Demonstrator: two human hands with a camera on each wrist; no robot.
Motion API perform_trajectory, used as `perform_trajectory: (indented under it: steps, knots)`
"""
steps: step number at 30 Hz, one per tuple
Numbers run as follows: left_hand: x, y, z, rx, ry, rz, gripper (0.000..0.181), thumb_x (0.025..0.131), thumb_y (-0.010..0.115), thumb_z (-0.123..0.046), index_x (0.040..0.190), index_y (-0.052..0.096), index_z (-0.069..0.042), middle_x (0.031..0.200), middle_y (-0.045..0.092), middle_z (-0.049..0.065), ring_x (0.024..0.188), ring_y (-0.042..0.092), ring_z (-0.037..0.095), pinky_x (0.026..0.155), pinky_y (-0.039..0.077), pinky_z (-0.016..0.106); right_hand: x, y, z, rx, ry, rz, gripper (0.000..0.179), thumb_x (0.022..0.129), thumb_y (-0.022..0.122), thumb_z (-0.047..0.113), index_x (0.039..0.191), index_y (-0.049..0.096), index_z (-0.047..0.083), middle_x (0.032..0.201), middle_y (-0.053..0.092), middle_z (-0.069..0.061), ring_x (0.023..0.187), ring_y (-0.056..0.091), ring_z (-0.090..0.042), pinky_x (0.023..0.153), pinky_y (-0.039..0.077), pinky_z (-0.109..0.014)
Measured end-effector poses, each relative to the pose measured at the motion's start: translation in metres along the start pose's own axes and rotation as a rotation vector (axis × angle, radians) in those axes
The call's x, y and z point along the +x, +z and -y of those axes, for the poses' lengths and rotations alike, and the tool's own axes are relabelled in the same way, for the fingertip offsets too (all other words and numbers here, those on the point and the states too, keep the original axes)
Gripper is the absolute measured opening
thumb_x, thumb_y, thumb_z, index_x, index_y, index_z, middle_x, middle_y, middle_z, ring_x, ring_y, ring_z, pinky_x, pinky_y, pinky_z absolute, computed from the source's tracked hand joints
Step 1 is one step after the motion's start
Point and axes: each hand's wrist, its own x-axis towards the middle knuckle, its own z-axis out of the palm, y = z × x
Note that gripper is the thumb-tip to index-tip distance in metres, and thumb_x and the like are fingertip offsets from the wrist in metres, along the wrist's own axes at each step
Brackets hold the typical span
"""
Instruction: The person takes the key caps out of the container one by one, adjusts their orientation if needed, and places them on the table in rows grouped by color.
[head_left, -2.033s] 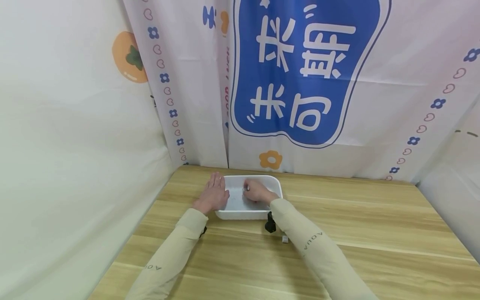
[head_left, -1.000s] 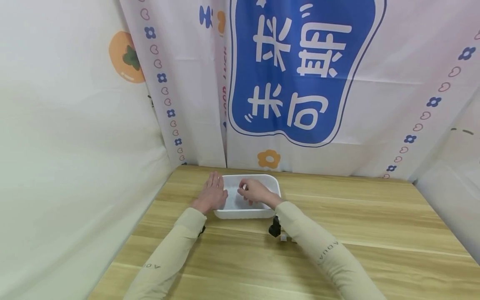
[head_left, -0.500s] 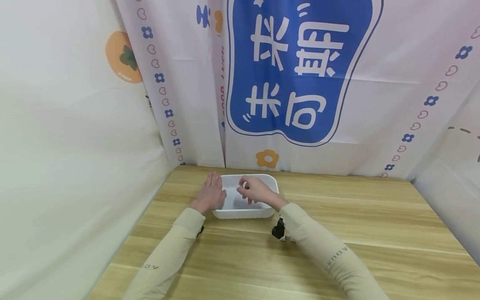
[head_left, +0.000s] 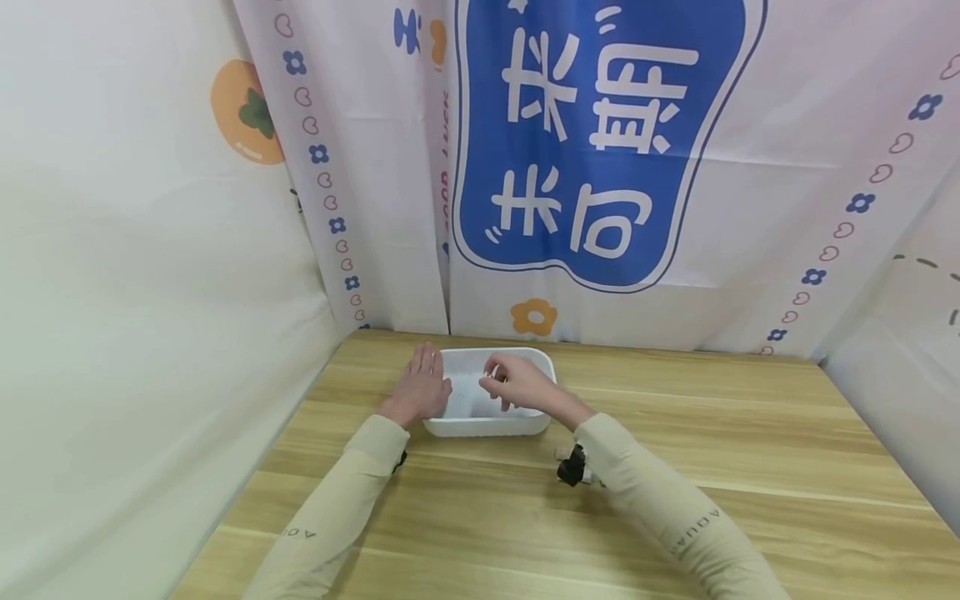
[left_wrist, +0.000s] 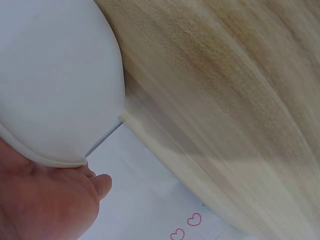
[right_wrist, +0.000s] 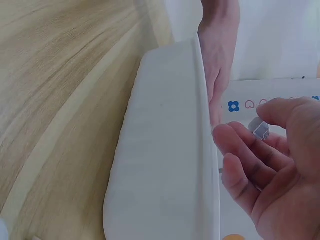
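Note:
A white rectangular plastic tray [head_left: 487,427] stands near the back edge of the wooden table. My left hand [head_left: 422,390] rests on its left rim with straight fingers; in the left wrist view part of that hand [left_wrist: 55,202] lies right at the rim. My right hand [head_left: 517,382] is over the tray's right half. Between its thumb and finger it pinches a small grey-white block-like piece [right_wrist: 261,129], seen best in the right wrist view, where the other fingers curl loosely below. Its exact kind I cannot tell.
Small whitish pieces [head_left: 561,454] lie on the table [head_left: 465,517] in front of the tray, partly hidden by the black wrist camera [head_left: 572,467] and right sleeve. A printed white curtain [head_left: 390,250] hangs behind the table, with a plain cloth [head_left: 150,333] on the left.
My right hand has come up from low in the tray with the small piece, then shifted slightly right. Its forearm swung right, uncovering a small piece on the table. The left hand stays at the rim.

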Motion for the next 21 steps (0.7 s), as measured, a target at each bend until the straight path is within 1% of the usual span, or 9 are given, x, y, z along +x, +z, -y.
perform_trajectory:
  steps: [6,7,9,12,16,19,21]
  knots:
    - [0.000,0.000,0.000,-0.007,0.010,-0.005,0.067,0.106,0.028,-0.035,0.154,0.008,0.007,0.163,-0.008,0.025,0.152,-0.006,0.040,0.126,0.009,0.051,-0.007,-0.005,0.001,-0.008,-0.038,-0.005,0.020,0.097,0.058,0.025,0.108,0.058,0.009,0.084,0.073,-0.015,0.054,0.066,-0.016,0.046,0.053,-0.029]
    - [0.000,0.000,0.000,-0.006,0.012,-0.006,0.067,0.106,0.028,-0.035,0.154,0.009,0.007,0.163,-0.008,0.025,0.152,-0.006,0.040,0.126,0.009,0.050,-0.008,-0.006,0.002,-0.009,-0.044,-0.008,0.020,0.097,0.058,0.025,0.108,0.059,0.009,0.084,0.072,-0.014,0.053,0.066,-0.015,0.046,0.052,-0.029]
    - [0.000,0.000,0.000,-0.006,0.014,-0.005,0.067,0.106,0.028,-0.034,0.154,0.008,0.007,0.163,-0.008,0.026,0.152,-0.005,0.040,0.126,0.009,0.050,-0.011,-0.007,0.003,-0.008,-0.053,-0.015,0.020,0.097,0.058,0.025,0.109,0.058,0.009,0.084,0.073,-0.013,0.053,0.066,-0.015,0.046,0.052,-0.029]
    - [0.000,0.000,0.000,-0.012,0.017,-0.005,0.067,0.106,0.028,-0.034,0.154,0.008,0.007,0.162,-0.008,0.026,0.152,-0.005,0.040,0.126,0.009,0.050,-0.016,-0.009,0.005,0.002,-0.065,-0.028,0.021,0.096,0.059,0.023,0.110,0.058,0.007,0.080,0.072,-0.009,0.054,0.066,-0.016,0.046,0.051,-0.028]
    - [0.000,0.000,0.000,-0.009,0.020,-0.012,0.067,0.106,0.028,-0.035,0.154,0.010,0.007,0.162,-0.007,0.026,0.152,-0.004,0.041,0.125,0.010,0.051,-0.024,-0.012,0.009,0.028,-0.077,-0.030,0.021,0.096,0.059,0.019,0.110,0.056,0.004,0.077,0.070,-0.006,0.053,0.066,-0.016,0.046,0.051,-0.027]
    - [0.000,0.001,0.000,-0.007,0.021,-0.016,0.067,0.106,0.028,-0.035,0.154,0.010,0.007,0.162,-0.007,0.027,0.152,-0.004,0.041,0.125,0.010,0.051,-0.030,-0.014,0.012,0.034,-0.087,-0.023,0.018,0.097,0.058,0.018,0.108,0.056,0.005,0.076,0.069,-0.005,0.053,0.066,-0.016,0.046,0.050,-0.026]
    - [0.000,0.001,0.001,-0.004,0.022,-0.018,0.067,0.106,0.028,-0.034,0.154,0.009,0.008,0.162,-0.007,0.027,0.152,-0.004,0.042,0.125,0.009,0.051,-0.033,-0.016,0.013,0.035,-0.095,-0.024,0.016,0.097,0.058,0.018,0.107,0.056,0.006,0.075,0.069,-0.003,0.054,0.066,-0.019,0.048,0.051,-0.026]
